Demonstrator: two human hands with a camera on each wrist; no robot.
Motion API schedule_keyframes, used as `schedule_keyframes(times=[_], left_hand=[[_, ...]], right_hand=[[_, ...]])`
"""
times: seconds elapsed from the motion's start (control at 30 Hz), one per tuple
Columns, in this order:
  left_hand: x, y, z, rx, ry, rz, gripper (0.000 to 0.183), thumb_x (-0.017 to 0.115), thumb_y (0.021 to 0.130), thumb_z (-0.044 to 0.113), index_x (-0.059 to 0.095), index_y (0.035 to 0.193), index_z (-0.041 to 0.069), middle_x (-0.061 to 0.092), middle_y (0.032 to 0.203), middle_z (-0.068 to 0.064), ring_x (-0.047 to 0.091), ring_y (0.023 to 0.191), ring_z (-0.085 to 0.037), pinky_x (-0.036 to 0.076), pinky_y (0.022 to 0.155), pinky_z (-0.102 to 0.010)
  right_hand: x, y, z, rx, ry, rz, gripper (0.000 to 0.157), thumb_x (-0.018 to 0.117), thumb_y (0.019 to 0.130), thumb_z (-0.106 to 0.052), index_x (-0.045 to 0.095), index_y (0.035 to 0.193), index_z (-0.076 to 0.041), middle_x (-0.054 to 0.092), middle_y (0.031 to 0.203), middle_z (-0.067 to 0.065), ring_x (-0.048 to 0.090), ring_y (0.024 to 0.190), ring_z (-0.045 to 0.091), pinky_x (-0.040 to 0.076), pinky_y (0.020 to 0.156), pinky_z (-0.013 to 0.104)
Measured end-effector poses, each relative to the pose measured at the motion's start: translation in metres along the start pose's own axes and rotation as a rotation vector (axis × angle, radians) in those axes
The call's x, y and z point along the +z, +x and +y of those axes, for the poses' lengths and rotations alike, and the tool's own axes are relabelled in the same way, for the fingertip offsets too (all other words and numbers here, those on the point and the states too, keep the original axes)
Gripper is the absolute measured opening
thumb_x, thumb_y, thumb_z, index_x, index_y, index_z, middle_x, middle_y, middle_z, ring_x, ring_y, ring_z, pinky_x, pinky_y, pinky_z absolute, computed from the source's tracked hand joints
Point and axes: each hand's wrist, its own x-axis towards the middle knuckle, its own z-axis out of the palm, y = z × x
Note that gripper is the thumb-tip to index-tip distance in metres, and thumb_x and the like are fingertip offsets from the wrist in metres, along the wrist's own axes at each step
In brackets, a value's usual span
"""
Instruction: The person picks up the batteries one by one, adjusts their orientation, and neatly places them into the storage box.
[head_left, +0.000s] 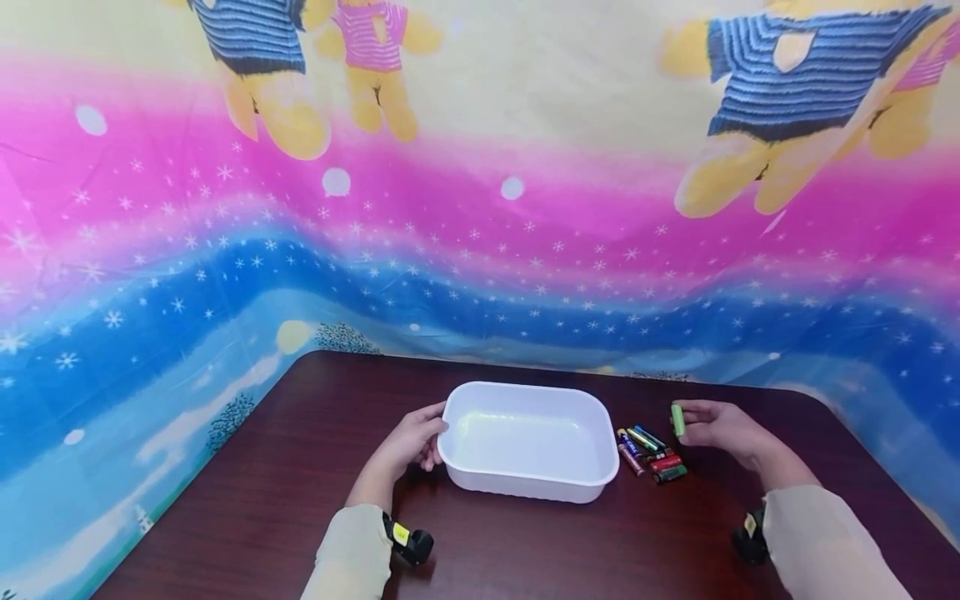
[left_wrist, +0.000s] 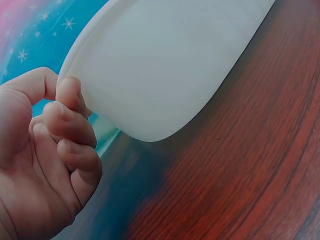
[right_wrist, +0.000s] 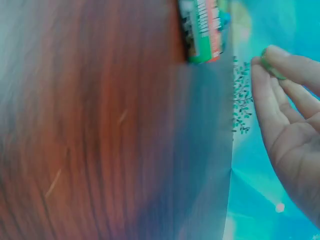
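A white plastic basin stands on the dark wooden table, with nothing seen inside it. My left hand grips its left rim; in the left wrist view the fingers curl at the edge of the basin. My right hand pinches a light green battery above the table, right of a small pile of batteries. In the right wrist view, only a bit of the green battery shows between thumb and fingers. Part of the pile appears at the top there.
The brown table has rounded far corners. A cartoon-printed cloth hangs right behind it and along its sides. A black wrist camera sits on the left wrist and another camera on the right.
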Motion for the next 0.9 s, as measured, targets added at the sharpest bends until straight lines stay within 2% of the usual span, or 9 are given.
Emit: schedule_keyframes(times=[0.13, 0.27, 0.5, 0.63, 0.9], left_hand=[[0.0, 0.0, 0.0, 0.001, 0.002, 0.006, 0.058, 0.047, 0.088, 0.013, 0.032, 0.143, 0.004, 0.051, 0.048, -0.006, 0.044, 0.035, -0.012, 0.041, 0.037, -0.024], [0.0, 0.001, 0.001, -0.01, 0.009, 0.009, 0.058, 0.048, 0.088, 0.013, 0.032, 0.143, 0.004, 0.051, 0.049, -0.006, 0.044, 0.035, -0.011, 0.041, 0.038, -0.023], [0.001, 0.001, 0.003, -0.022, 0.019, 0.008, 0.058, 0.047, 0.089, 0.013, 0.032, 0.144, 0.005, 0.051, 0.049, -0.006, 0.044, 0.035, -0.011, 0.041, 0.038, -0.023], [0.001, 0.0, 0.004, -0.022, 0.021, 0.009, 0.058, 0.048, 0.089, 0.012, 0.032, 0.144, 0.006, 0.051, 0.049, -0.006, 0.044, 0.036, -0.011, 0.041, 0.038, -0.023], [-0.002, -0.001, 0.007, -0.027, 0.058, -0.03, 0.059, 0.048, 0.089, 0.013, 0.03, 0.144, 0.005, 0.052, 0.051, -0.008, 0.047, 0.037, -0.013, 0.041, 0.039, -0.023]], right_hand=[[-0.002, -0.001, -0.005, -0.046, 0.103, -0.028, 0.074, 0.066, 0.085, -0.011, 0.023, 0.14, 0.012, 0.039, 0.132, 0.035, 0.058, 0.105, 0.02, 0.047, 0.088, 0.039], [-0.001, 0.0, -0.007, -0.064, 0.184, -0.04, 0.075, 0.065, 0.085, -0.007, 0.019, 0.141, 0.012, 0.04, 0.135, 0.03, 0.059, 0.104, 0.011, 0.047, 0.087, 0.032], [0.0, 0.002, -0.008, -0.08, 0.306, -0.05, 0.076, 0.063, 0.086, -0.004, 0.015, 0.143, 0.009, 0.057, 0.121, 0.0, 0.059, 0.105, 0.013, 0.045, 0.091, 0.036], [0.002, 0.002, -0.01, -0.081, 0.347, -0.051, 0.074, 0.062, 0.086, -0.001, 0.015, 0.144, 0.008, 0.058, 0.114, -0.007, 0.059, 0.105, 0.013, 0.044, 0.092, 0.037], [0.005, 0.003, -0.016, -0.079, 0.346, -0.03, 0.075, 0.063, 0.085, 0.0, 0.015, 0.142, 0.012, 0.06, 0.114, -0.003, 0.06, 0.1, 0.007, 0.046, 0.09, 0.035]])
